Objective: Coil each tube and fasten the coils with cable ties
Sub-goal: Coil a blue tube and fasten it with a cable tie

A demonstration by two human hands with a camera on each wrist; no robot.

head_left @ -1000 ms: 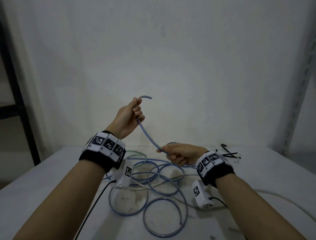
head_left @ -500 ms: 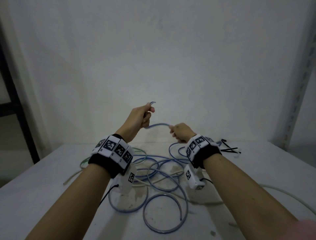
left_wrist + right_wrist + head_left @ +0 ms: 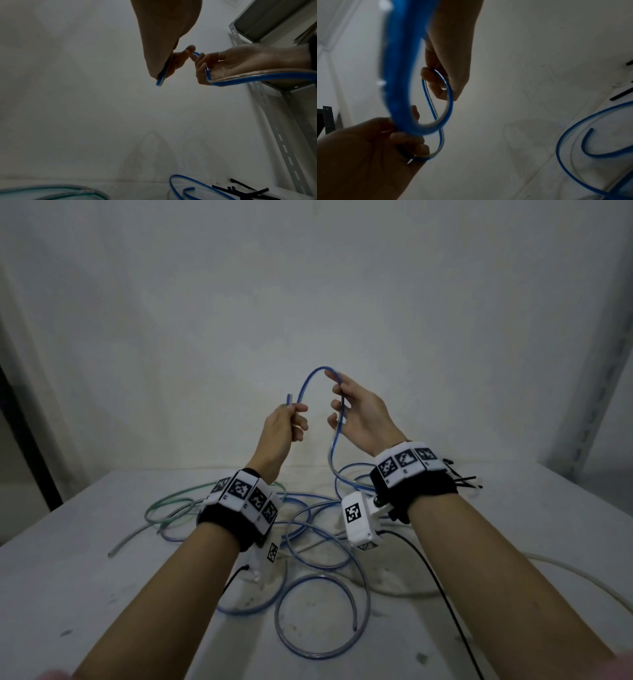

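- The blue tube (image 3: 310, 378) is held up above the table (image 3: 68, 559) by both hands, bent into an arch between them.
- The free end of the tube is gripped in the left hand (image 3: 286, 422); its fingers (image 3: 300, 408) are curled round the tube, and a short tip is seen sticking up past them.
- The other side of the arch is pinched near its top by the right hand (image 3: 363, 412), thumb against fingers (image 3: 334, 376), while the remaining fingers are kept loosely spread.
- From the right hand the tube is led down to the table, where the rest of it is left lying in loose loops (image 3: 322, 604).
- In the left wrist view the tube is seen passing between the two hands and running off toward the right edge.
- A green tube (image 3: 168, 505) is laid in loose curves on the table, to the left of the blue loops.
- A pale tube (image 3: 582, 573) is trailed across the table to the right of the blue loops.
- A few black cable ties (image 3: 466, 482) are left on the table behind the right wrist, near the far loops of the blue tube.
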